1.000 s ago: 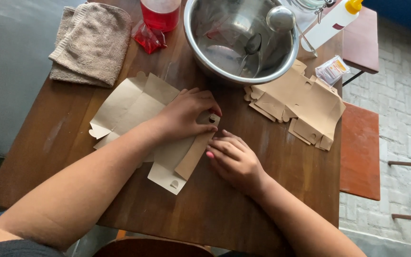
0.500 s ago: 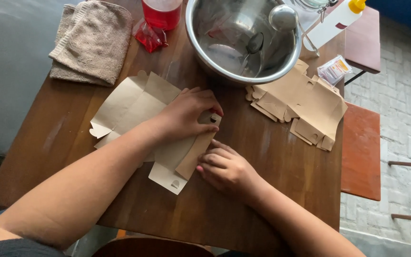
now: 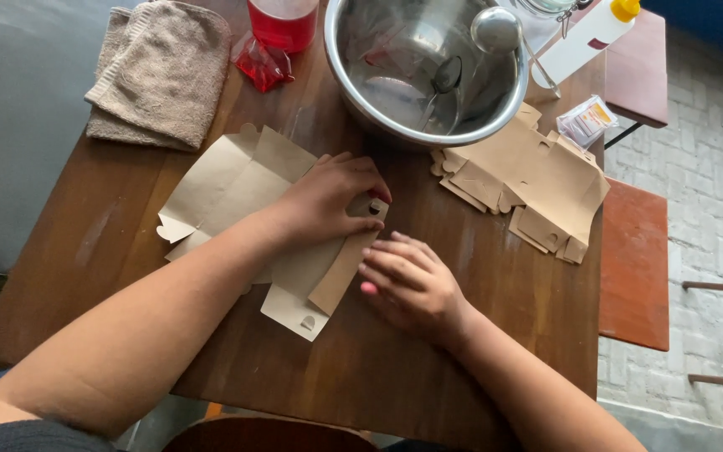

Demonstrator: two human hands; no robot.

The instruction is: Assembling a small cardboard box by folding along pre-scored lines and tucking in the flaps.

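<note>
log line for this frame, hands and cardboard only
left hand: pressing flat cardboard box blank | right hand: creasing its folded flap
</note>
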